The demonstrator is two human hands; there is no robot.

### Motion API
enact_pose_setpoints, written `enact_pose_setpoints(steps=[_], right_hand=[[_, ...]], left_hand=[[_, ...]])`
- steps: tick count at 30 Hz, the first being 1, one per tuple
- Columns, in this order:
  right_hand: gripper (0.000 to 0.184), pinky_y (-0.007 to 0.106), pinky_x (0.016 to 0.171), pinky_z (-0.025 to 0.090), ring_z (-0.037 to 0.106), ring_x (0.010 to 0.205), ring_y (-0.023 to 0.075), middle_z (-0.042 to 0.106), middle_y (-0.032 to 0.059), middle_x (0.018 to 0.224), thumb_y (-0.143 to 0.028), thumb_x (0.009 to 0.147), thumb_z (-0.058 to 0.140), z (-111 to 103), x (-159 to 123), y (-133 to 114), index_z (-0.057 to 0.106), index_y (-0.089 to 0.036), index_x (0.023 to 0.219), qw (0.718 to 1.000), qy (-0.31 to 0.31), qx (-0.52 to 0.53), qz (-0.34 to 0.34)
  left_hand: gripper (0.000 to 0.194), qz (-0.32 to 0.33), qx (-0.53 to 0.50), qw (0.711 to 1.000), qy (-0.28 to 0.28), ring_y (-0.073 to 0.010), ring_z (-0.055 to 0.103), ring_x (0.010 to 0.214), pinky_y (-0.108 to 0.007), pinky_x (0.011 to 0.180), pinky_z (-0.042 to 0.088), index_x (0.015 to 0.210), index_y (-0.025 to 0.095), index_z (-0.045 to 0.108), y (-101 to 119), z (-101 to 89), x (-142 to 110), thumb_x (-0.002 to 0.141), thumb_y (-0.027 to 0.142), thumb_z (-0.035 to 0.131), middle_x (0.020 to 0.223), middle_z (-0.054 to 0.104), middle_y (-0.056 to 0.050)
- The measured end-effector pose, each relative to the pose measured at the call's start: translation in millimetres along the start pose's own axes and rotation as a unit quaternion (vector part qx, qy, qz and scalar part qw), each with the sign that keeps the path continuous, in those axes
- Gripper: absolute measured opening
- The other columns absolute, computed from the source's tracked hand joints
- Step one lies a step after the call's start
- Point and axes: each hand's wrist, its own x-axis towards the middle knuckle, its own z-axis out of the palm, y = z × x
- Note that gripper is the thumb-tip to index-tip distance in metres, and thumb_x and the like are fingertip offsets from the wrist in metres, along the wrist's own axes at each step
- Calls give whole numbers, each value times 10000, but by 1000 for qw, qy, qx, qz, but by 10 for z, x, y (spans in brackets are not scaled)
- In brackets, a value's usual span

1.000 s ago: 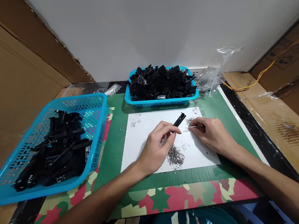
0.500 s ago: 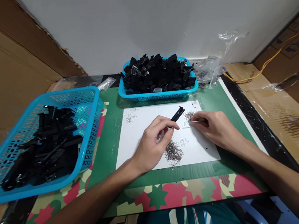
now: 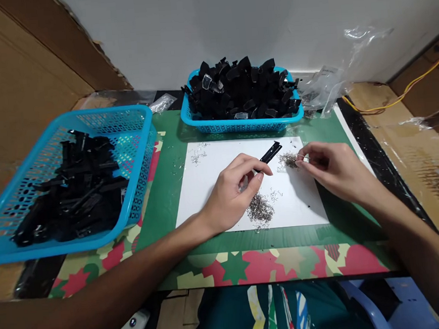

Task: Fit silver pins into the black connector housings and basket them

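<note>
My left hand [image 3: 234, 188] is closed around a narrow black plastic part [image 3: 271, 153], whose far end sticks out toward the upper right above the white sheet [image 3: 197, 196]. To its right, my right hand [image 3: 328, 168] pinches a thin metal pin [image 3: 302, 157] between thumb and fingertips; much of the pin is hidden. Just left of those fingertips lies a small heap of tiny wire pieces [image 3: 288, 160]. A larger heap of bent wire pieces [image 3: 261, 209] sits below my left fingers, partly covered by that hand.
At the left stands a blue basket [image 3: 146, 134] with long black parts [image 3: 85, 195] in it. A second blue basket [image 3: 239, 126], heaped with black pieces [image 3: 240, 89], stands at the back. Clear plastic bags [image 3: 323, 88] lie beside it. More wire bits [image 3: 199, 154] lie at the sheet's upper left.
My right hand has moved right, away from the black part, and the pin in its fingers has changed angle. My left hand keeps its hold. The camera view has shifted.
</note>
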Motion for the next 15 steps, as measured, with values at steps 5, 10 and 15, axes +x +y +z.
enact_pose_setpoints(steps=[5, 10, 15], right_hand=[[293, 290, 528, 279, 420, 563, 125, 565, 6, 644, -466, 905, 703, -20, 2, 27, 729, -177, 860, 991, -45, 127, 12], [339, 290, 568, 386, 555, 662, 167, 710, 68, 801, -506, 843, 784, 96, -44, -79, 775, -172, 901, 956, -32, 290, 22], [398, 287, 533, 341, 489, 597, 145, 641, 31, 683, -565, 836, 775, 228, -100, -236, 781, -169, 868, 954, -29, 297, 4]], left_hand=[[182, 13, 14, 1000, -1, -151, 554, 852, -299, 727, 436, 1070, 200, 714, 4, 19, 0, 1025, 189, 538, 1060, 630, -52], [157, 28, 12, 1000, -7, -130, 522, 787, -292, 745, 450, 1089, 206, 725, 11, 67, -1, 1019, 260, 595, 1049, 623, -38], [209, 24, -2, 1000, 12, -140, 540, 797, -289, 723, 449, 1053, 198, 720, 32, 111, 23, 1008, 383, 634, 1019, 637, -40]])
